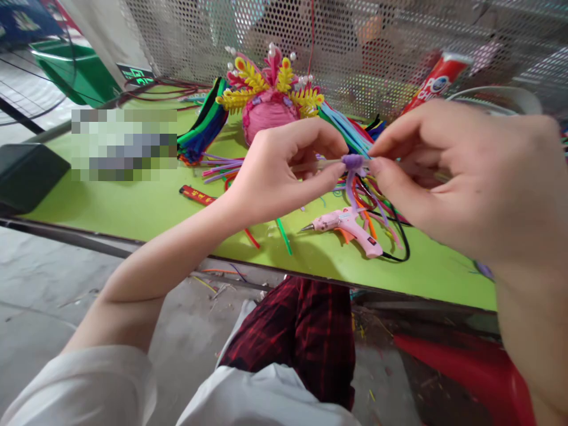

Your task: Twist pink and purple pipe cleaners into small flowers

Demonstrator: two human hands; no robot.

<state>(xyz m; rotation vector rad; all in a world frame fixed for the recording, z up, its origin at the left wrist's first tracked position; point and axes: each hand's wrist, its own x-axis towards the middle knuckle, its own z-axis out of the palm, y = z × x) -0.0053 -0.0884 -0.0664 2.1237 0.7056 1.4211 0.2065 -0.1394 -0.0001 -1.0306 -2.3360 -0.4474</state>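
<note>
Above green table (pixel 133 207), both grips pinch purple pipe cleaner (pixel 352 163).

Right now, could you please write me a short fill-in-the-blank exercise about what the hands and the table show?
1. Both hands pinch a pipe cleaner whose colour is ____.
2. The pink glue gun lies on a table coloured ____.
3. The left hand also holds a thin ____.

Missing words: purple; green; stick

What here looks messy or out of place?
Loose pipe-cleaner pieces lie scattered over the green table, one reaching its front edge. The pink glue gun lies on its side among tangled strands. Scraps also litter the floor.
</note>
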